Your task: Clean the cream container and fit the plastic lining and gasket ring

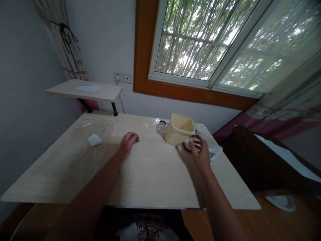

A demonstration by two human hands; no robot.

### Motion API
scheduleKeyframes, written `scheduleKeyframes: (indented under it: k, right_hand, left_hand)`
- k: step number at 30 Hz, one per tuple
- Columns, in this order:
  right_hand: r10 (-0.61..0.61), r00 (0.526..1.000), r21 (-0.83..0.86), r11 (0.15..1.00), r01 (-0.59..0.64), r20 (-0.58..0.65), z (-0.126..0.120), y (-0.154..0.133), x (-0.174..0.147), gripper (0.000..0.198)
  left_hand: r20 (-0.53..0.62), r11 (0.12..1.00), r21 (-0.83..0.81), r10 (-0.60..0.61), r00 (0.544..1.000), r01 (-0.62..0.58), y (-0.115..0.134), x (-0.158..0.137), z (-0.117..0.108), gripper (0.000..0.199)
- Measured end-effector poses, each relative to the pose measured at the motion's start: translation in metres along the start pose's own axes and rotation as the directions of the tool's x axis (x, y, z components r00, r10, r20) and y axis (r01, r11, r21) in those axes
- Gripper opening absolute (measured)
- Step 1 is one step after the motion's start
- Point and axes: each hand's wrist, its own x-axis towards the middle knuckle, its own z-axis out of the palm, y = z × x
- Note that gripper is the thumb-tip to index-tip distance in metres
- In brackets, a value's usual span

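Note:
My left hand [129, 143] hovers over or rests on the left-middle of the table, its fingers drawn together in a pinch; a tiny thin thing may be between the tips, too small to name. My right hand [201, 150] is at the right, fingers curved and apart, just beside a cream plastic bin [173, 135]. Partly behind those fingers lies a round, brown-edged thing [187, 147], perhaps a tape roll. Clear plastic bags [215, 150] lie to the right of that hand. Another clear round thing with a brown rim [162, 127] sits left of the bin.
A clear plastic sheet [75, 150] with a small white packet [94, 140] on it covers the left of the wooden table [152, 180]. A raised shelf [105, 93] bearing a paper stands at the back left. Wall and window [190, 50] are behind.

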Motion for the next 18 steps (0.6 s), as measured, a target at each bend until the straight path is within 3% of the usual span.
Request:
scheduleKeyframes:
  k: [5, 12, 18]
  right_hand:
    - [0.012, 0.988, 0.241, 0.969, -0.049, 0.153, 0.025, 0.001, 0.008, 0.071]
    - [0.108, 0.983, 0.418, 0.894, -0.161, 0.148, 0.053, 0.006, 0.012, 0.079]
    - [0.142, 0.972, 0.567, 0.792, -0.224, 0.186, 0.069, 0.0, 0.021, 0.079]
  left_hand:
    - [0.032, 1.0, 0.012, 0.0, 0.999, 0.0, -0.002, 0.001, -0.001, 0.025]
    - [0.067, 0.99, 0.127, 0.058, 0.996, -0.066, 0.003, -0.006, 0.003, 0.039]
    - [0.195, 0.943, 0.27, 0.142, 0.97, -0.193, 0.004, -0.01, 0.006, 0.048]
